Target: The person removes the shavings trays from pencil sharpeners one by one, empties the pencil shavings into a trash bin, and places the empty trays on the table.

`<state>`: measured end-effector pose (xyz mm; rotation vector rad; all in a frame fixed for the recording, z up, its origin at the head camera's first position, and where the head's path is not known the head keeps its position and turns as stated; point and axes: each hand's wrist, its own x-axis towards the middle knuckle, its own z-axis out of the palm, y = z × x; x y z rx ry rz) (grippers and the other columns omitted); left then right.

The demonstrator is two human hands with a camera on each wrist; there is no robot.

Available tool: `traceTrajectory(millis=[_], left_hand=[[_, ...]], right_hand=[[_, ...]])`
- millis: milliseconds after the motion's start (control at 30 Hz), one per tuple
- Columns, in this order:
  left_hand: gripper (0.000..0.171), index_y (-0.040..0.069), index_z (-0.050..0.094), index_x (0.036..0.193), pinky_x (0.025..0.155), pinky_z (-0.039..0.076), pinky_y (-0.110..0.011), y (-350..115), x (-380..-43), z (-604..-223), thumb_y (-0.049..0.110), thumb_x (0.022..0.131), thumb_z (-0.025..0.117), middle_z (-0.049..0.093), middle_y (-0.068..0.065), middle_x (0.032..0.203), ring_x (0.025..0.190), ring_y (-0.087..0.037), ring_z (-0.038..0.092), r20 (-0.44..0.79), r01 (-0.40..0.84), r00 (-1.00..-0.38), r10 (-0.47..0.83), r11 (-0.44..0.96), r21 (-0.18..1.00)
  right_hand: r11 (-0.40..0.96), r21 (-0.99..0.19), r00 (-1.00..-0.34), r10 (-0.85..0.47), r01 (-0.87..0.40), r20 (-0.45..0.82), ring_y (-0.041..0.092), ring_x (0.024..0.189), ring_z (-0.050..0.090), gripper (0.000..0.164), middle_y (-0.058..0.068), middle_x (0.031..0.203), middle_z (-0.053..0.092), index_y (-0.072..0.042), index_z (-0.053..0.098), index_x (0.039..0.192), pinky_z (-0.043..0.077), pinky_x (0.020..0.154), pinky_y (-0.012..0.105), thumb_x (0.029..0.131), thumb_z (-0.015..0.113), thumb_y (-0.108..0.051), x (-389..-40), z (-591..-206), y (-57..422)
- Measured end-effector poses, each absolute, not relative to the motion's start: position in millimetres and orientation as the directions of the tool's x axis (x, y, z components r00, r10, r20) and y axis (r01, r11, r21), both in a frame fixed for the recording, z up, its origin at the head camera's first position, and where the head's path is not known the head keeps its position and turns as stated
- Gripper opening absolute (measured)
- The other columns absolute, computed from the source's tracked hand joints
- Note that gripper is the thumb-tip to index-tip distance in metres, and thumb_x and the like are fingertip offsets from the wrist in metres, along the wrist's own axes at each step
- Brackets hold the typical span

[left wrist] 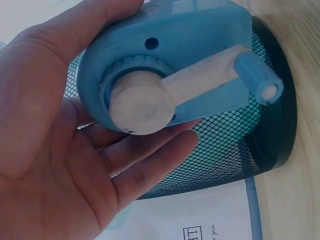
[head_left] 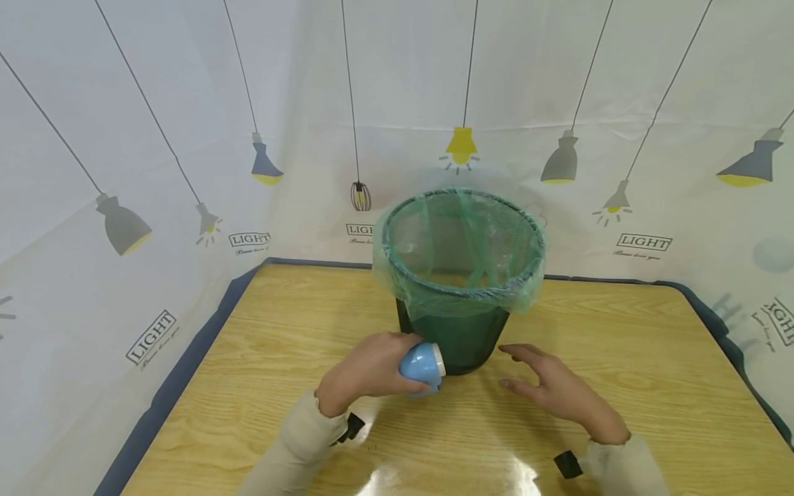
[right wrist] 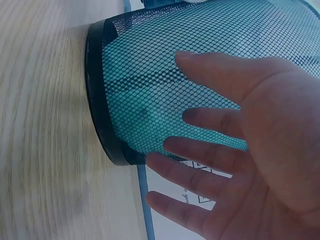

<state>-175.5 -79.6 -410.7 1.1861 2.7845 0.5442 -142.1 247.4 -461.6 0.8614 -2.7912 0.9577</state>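
Note:
A blue pencil sharpener (head_left: 420, 364) with a pale hand crank (left wrist: 200, 77) is in my left hand (head_left: 372, 366), which grips its body between thumb and fingers. In the left wrist view the crank side faces the camera. Just behind the sharpener stands a dark mesh wastebasket (head_left: 462, 341), lined with a thin green plastic bag (head_left: 397, 300) folded over its rim. My right hand (head_left: 552, 387) hovers right of the basket, fingers spread and slightly bent, holding nothing. The right wrist view shows that hand (right wrist: 270, 135) in front of the mesh wall.
The basket stands on a wood-grain table (head_left: 298, 310), towards its back edge. A white cloth backdrop (head_left: 310, 158) printed with lamps closes off the back and both sides. Small black wrist devices (head_left: 567, 465) sit by the sleeves.

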Motion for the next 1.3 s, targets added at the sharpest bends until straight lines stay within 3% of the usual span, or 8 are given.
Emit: traceTrajectory(millis=[200, 700, 867, 1100, 1300], left_hand=[[0.053, 0.013, 0.064, 0.115, 0.066, 0.051, -0.022, -76.4, -173.2, -408.8, 0.048, 0.079, 0.080, 0.068, 0.002, 0.095, 0.078, -0.007, 0.061, 0.069, 0.686, -0.696, 0.715, 0.635, 0.355], [0.057, 0.015, 0.064, 0.120, 0.068, 0.051, -0.021, -63.5, -169.2, -405.2, 0.052, 0.079, 0.079, 0.068, 0.004, 0.101, 0.080, -0.006, 0.061, 0.034, 0.683, -0.690, 0.723, 0.635, 0.361], [0.058, 0.015, 0.064, 0.122, 0.069, 0.051, -0.020, -59.1, -167.7, -404.9, 0.052, 0.079, 0.079, 0.068, 0.004, 0.102, 0.082, -0.006, 0.061, 0.027, 0.691, -0.679, 0.734, 0.626, 0.361], [0.058, 0.016, 0.064, 0.124, 0.072, 0.052, -0.019, -52.0, -165.7, -401.6, 0.049, 0.079, 0.080, 0.068, 0.004, 0.105, 0.086, -0.005, 0.062, 0.021, 0.704, -0.661, 0.750, 0.610, 0.364], [0.053, 0.017, 0.065, 0.120, 0.073, 0.051, -0.018, -47.7, -163.6, -397.2, 0.046, 0.079, 0.082, 0.068, 0.006, 0.104, 0.086, -0.005, 0.061, 0.038, 0.727, -0.632, 0.774, 0.575, 0.376]], right_hand=[[0.620, -0.546, -0.820, -0.503, -0.563, 0.275, 0.036, 0.108, 0.064, 0.051, 0.019, 0.130, 0.061, 0.004, 0.056, 0.133, 0.055, 0.086, 0.049, 0.093, 0.071, -0.023, -142.1, -465.9, 240.9], [0.565, -0.592, -0.790, -0.571, -0.576, 0.224, 0.037, 0.107, 0.064, 0.057, 0.022, 0.131, 0.060, 0.005, 0.053, 0.135, 0.055, 0.087, 0.052, 0.092, 0.072, -0.026, -139.0, -474.5, 226.1], [0.537, -0.627, -0.786, -0.581, -0.565, 0.211, 0.037, 0.109, 0.064, 0.061, 0.020, 0.133, 0.060, 0.003, 0.052, 0.138, 0.054, 0.088, 0.053, 0.091, 0.072, -0.031, -138.0, -476.5, 220.6], [0.460, -0.706, -0.774, -0.602, -0.539, 0.199, 0.036, 0.114, 0.061, 0.063, 0.014, 0.138, 0.057, -0.004, 0.049, 0.142, 0.053, 0.093, 0.050, 0.089, 0.075, -0.027, -135.2, -474.6, 211.8], [0.447, -0.724, -0.780, -0.593, -0.525, 0.200, 0.026, 0.115, 0.062, 0.067, 0.007, 0.137, 0.058, -0.010, 0.046, 0.145, 0.053, 0.094, 0.049, 0.089, 0.075, -0.032, -134.1, -475.1, 207.6]])
